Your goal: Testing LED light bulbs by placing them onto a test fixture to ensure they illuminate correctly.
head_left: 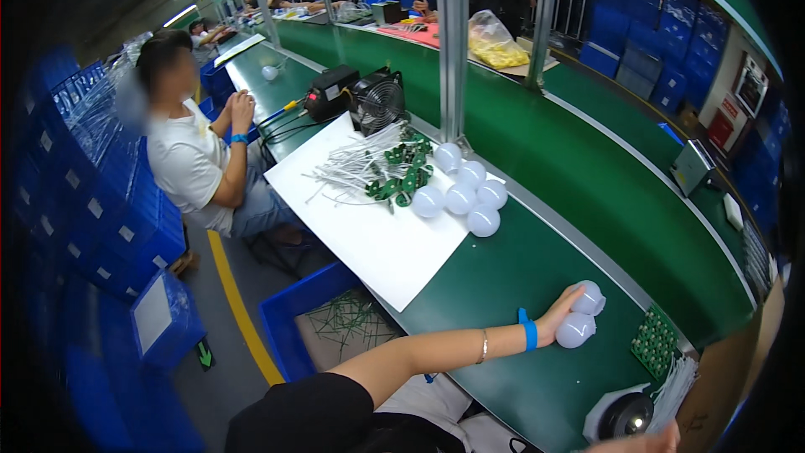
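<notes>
My left hand point(555, 319), with a blue wristband, reaches across the green bench point(511, 277). Its fingers curl round two white bulb covers, an upper one point(590, 297) and a lower one point(576, 330), which sit side by side. At the bottom right edge, part of my right hand point(650, 441) shows, blurred and cut off; its fingers are not readable. Close to it stands a round black device point(625, 416) with a lit spot and a white rim. Beside that lie a bundle of white wires point(673, 387) and a green circuit board panel point(654, 344).
A white sheet point(381, 243) carries wired green boards point(407, 169) and several bulb covers point(461, 198). Behind it are a black fan point(378, 101) and a metal post point(451, 50). A blue bin point(281, 327) holds green scraps. A co-worker point(193, 143) sits at left; a cardboard box point(721, 377) stands right.
</notes>
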Available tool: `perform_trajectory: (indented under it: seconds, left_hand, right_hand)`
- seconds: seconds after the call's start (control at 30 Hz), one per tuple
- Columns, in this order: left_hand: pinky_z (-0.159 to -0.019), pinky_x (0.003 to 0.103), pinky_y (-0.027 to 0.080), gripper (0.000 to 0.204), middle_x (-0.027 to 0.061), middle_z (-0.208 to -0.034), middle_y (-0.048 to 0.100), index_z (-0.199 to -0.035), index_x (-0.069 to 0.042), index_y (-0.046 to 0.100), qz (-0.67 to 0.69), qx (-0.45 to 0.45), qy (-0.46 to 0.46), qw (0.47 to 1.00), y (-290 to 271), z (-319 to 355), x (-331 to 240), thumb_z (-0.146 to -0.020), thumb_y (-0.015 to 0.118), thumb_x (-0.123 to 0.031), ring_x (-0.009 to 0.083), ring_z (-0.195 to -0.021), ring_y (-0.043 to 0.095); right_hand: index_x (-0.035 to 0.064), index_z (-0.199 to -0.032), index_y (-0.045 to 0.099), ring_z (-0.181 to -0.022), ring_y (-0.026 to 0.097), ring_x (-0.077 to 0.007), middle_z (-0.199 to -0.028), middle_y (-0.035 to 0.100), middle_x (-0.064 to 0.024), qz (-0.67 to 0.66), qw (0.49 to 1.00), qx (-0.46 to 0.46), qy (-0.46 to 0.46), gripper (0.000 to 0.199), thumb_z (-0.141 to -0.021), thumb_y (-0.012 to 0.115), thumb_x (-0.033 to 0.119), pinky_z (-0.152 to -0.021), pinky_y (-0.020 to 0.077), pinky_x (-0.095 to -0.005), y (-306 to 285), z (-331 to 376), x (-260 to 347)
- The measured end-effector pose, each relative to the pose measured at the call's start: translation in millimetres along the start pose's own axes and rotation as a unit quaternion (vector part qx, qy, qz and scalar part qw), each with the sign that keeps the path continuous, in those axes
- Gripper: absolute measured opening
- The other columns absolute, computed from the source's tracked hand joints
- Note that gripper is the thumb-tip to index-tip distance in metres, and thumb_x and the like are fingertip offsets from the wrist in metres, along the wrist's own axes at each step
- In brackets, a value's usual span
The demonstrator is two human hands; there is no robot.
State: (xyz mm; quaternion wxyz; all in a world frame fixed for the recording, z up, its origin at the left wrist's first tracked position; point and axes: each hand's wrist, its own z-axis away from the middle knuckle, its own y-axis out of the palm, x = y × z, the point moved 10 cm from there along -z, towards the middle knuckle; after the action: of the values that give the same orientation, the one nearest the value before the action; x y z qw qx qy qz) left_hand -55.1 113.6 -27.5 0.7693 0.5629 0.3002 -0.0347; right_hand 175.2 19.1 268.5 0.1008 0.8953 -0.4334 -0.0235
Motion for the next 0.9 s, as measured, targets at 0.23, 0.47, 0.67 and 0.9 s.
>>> perform_trajectory:
  seconds: [0.23, 0.47, 0.67, 0.9]
  left_hand:
    - [-0.081, 0.032, 0.044, 0.054, 0.0082, -0.114, 0.045, -0.128, -0.014, 0.03, -0.014, 0.006, -0.009, 1.0, 2.5, 2.8, -1.2, -0.087, 0.044, -0.045, 0.0186, -0.101, 0.049]
    - [-0.088, 0.028, 0.038, 0.049, 0.0064, -0.118, 0.042, -0.127, -0.014, 0.033, -0.148, 0.083, -0.005, 0.986, 22.4, 11.0, 6.0, -0.088, 0.044, -0.041, 0.0154, -0.107, 0.043]
    - [-0.089, 0.027, 0.037, 0.048, 0.0063, -0.118, 0.042, -0.128, -0.014, 0.032, -0.189, 0.111, 0.02, 0.975, 29.8, 13.2, 3.8, -0.089, 0.044, -0.039, 0.0143, -0.107, 0.042]
    - [-0.094, 0.028, 0.032, 0.048, 0.0075, -0.122, 0.04, -0.134, -0.013, 0.025, -0.238, 0.151, 0.044, 0.959, 40.8, 16.0, 7.9, -0.092, 0.039, -0.032, 0.0153, -0.111, 0.039]
  right_hand:
    - [-0.0035, -0.123, 0.035, -0.121, 0.031, -0.0339, -0.131, 0.032, -0.0199, 0.326, 0.832, 0.251, 0.373, 0.05, -0.079, 0.051, 0.015, -0.1, 0.0218, -0.0449, 20.5, 151.3, -151.1]
    - [-0.0034, -0.129, 0.027, -0.122, 0.03, -0.0339, -0.131, 0.03, -0.0204, 0.273, 0.813, 0.256, 0.447, 0.058, -0.082, 0.051, 0.022, -0.101, 0.0221, -0.0411, 12.6, 185.5, -173.0]
    - [-0.003, -0.128, 0.03, -0.119, 0.033, -0.0332, -0.128, 0.033, -0.0201, 0.28, 0.81, 0.252, 0.449, 0.058, -0.08, 0.054, 0.019, -0.099, 0.0245, -0.0404, 4.7, 187.2, -170.7]
    - [-0.0012, -0.12, 0.041, -0.11, 0.042, -0.0319, -0.118, 0.043, -0.0174, 0.323, 0.8, 0.237, 0.447, 0.054, -0.073, 0.063, 0.012, -0.094, 0.0321, -0.0392, -9.6, 178.3, -174.1]
